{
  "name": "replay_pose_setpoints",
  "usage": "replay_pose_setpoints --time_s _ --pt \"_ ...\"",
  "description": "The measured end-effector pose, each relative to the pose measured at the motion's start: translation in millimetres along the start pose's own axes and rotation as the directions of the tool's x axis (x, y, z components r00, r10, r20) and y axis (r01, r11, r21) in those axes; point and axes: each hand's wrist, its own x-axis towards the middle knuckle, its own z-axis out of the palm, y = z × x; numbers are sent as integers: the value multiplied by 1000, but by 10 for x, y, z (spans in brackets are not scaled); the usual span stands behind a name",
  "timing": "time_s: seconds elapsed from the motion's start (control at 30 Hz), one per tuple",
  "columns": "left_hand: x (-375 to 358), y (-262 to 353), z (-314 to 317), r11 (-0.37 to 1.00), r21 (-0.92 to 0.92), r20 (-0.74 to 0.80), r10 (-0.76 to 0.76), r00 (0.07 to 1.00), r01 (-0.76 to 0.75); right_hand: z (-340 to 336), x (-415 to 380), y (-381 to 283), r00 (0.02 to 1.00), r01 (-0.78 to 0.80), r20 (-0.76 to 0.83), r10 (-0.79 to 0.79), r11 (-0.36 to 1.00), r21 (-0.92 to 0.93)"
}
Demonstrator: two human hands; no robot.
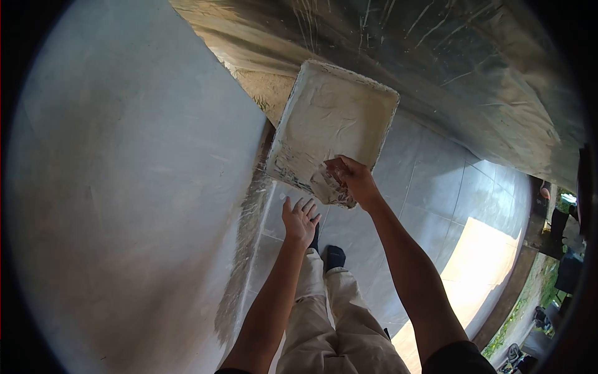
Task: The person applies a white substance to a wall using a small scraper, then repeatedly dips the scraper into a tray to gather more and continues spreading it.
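My right hand [358,181] is closed around a small reddish-brown flat tool [337,168], held at the near edge of a square tray. Pale paste clings to the tool, and its working edge is partly hidden. The shallow tray [299,84] is coated with off-white, plaster-like paste [333,115], thick and ridged in places, with crusted rims. My left hand [301,219] is open, palm up, fingers spread, just below the tray's near side. It appears apart from the tray and holds nothing.
A large grey-white wall [143,156] stands close on the left, its base smeared with paste. Splattered plastic sheeting [448,68] hangs beyond the tray. Grey floor tiles [430,181] lie below, with a sunlit patch [479,255] at right. My dark-socked foot [335,257] is below.
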Motion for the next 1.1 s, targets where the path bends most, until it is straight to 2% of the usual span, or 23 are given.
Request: replay_pose_setpoints --time_s 0.03,0.07,0.13,0.2,0.27,0.3,0.33,0.4,0.47,0.6,0.73,0.77,0.83,0.9,0.97,1.0,1.07,1.1 --pt "-60 32 29 1000 16 -18 25 1000 -25 -9 -61 -150 1000 -27 3 27 990 139" --pt "-136 74 88 998 31 -32 51 998 -50 -15 -127 -287 1000 3 -2 -2 990 138" --pt "-299 169 255 994 52 -20 94 995 -93 -34 -278 -571 993 -78 -50 104 925 371" --pt "-450 292 463 991 46 -31 124 992 -123 -92 -400 -816 996 -12 -75 44 923 383" --pt "-668 437 729 983 53 1 177 984 -177 -162 -486 -1019 996 -65 -14 86 841 537" --pt "-776 514 857 974 85 40 208 977 -211 -173 -557 -1199 993 -70 -35 110 817 572" --pt "-882 594 975 962 115 80 239 968 -248 -184 -628 -1371 997 -37 -39 72 819 572" --pt "-1099 769 1211 944 133 121 286 950 -301 -204 -764 -1714 996 -20 -51 75 729 684" --pt "-1359 954 1446 915 147 205 343 917 -375 -235 -903 -2079 999 41 -35 -22 695 718" --pt "-1967 1284 1894 855 122 275 458 845 -504 -224 -1188 -2784 981 124 -6 -194 606 786" --pt "-2555 1615 2228 749 71 380 590 712 -659 -150 -1428 -3427 933 215 6 -361 567 795" --pt "-2843 1793 2339 678 77 430 639 638 -731 -90 -1568 -3754 905 238 23 -426 549 801" --pt "-3183 1977 2451 613 64 461 682 568 -787 -40 -1786 -4094 826 315 30 -563 505 804" --pt "-3514 2139 2550 550 44 484 719 499 -834 42 -1919 -4398 796 325 38 -604 480 814" --pt "-3882 2301 2598 296 134 540 779 320 -946 162 -2131 -4714 760 330 49 -648 450 830" --pt "-4073 2393 2631 264 122 540 791 287 -957 211 -2266 -4889 762 359 39 -646 473 805" --pt "-4461 2570 2678 -43 209 600 794 93 -977 308 -2434 -5187 743 392 39 -668 481 784" --pt "-4642 2663 2681 -71 202 598 799 65 -977 353 -2504 -5311 722 398 67 -688 493 774"
